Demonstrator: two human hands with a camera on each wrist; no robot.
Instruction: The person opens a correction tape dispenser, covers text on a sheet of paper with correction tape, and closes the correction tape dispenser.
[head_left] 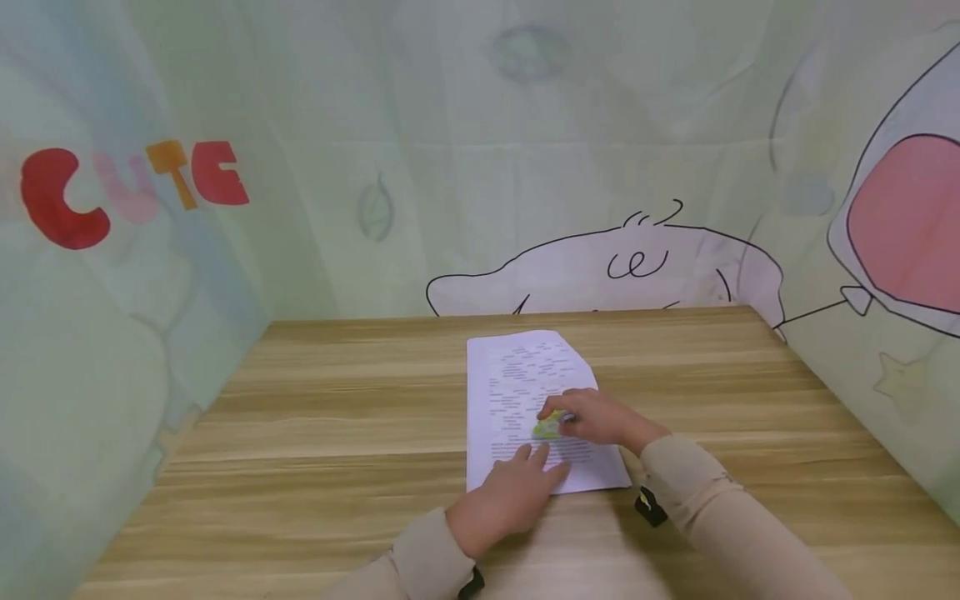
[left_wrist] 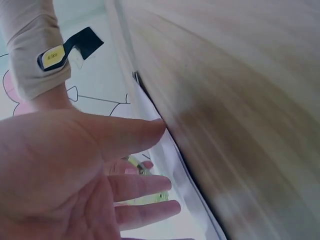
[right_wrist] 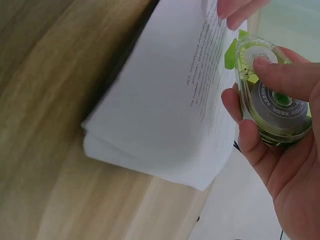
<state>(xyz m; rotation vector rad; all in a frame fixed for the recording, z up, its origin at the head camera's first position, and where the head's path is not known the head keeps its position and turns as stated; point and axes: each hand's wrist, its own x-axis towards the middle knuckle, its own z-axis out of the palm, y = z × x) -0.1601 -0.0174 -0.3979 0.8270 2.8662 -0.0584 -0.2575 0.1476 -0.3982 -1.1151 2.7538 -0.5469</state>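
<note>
Worktop [head_left: 337,417], paper [head_left: 528,379] likely mid-correction
Right hand [head_left: 598,417] grips correction tape [right_wrist: 277,115]; left hand [head_left: 513,490] at its seven o'clock, fingers [left_wrist: 147,214] straight; next needs steadiness

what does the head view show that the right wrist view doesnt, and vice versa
Only the head view: the red letter C and the pink shape on the walls.

Only the right wrist view: the print on the grey wheel.

Both: the right hand holding the green dispenser, the left hand, the printed papers and the wooden table.
</note>
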